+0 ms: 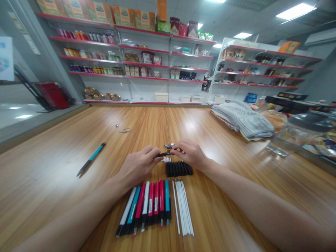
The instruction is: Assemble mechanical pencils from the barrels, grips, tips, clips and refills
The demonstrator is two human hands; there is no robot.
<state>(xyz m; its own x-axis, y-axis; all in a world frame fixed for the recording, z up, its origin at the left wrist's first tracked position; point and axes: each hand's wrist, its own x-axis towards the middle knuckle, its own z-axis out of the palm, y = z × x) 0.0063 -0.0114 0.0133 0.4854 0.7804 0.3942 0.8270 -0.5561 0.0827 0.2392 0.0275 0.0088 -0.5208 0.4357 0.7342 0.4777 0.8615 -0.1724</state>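
Note:
Above the middle of the table, my left hand [140,162] pinches a slim black pen part [163,154] between thumb and fingers. At the part's other end, the fingertips of my right hand [190,154] are closed, on a small piece too hidden to make out. Just below lies a row of black rubber-like grips [179,169], beside small white pieces [166,159]. Small silvery pieces [168,146] lie behind the hands. Closer to me are a row of pink, white and blue pen barrels [151,203] and several thin white refills [183,208].
One assembled blue and black pen [91,158] lies at the left. Farther back are a thin ring-like strip [126,130] and a tiny shiny item [117,125]. Folded striped cloth [241,117] and a water bottle [291,136] stand at the right. Stocked shelves [143,64] line the back.

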